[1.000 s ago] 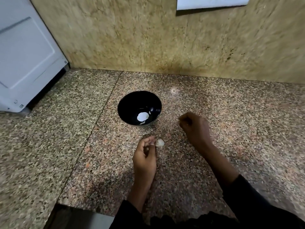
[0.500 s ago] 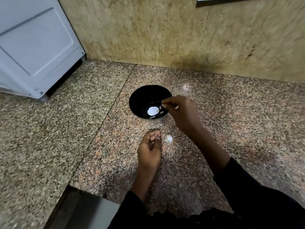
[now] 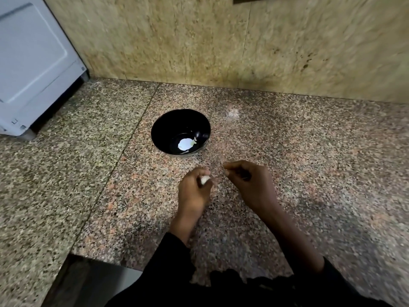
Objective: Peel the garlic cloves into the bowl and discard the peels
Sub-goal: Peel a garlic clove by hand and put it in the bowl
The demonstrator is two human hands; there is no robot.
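Observation:
A black bowl (image 3: 162,125) stands on the speckled granite counter (image 3: 309,151) with a white piece (image 3: 185,144) and small white scraps at its bottom. In front of it my left hand (image 3: 193,191) pinches a white garlic clove (image 3: 205,179) between thumb and fingers. My right hand (image 3: 250,185) hovers just right of the clove, fingers curled with thumb and forefinger tips together; whether it holds a scrap of peel is too small to tell.
A white appliance (image 3: 33,63) stands at the back left on the counter. A tan stone wall (image 3: 221,41) rises behind the bowl. The counter's front edge steps back at the lower left, showing a dark gap (image 3: 73,282) below.
My right hand has drawn back from over the bowl to a spot beside the clove. My left hand kept its hold on the clove. The view has shifted slightly.

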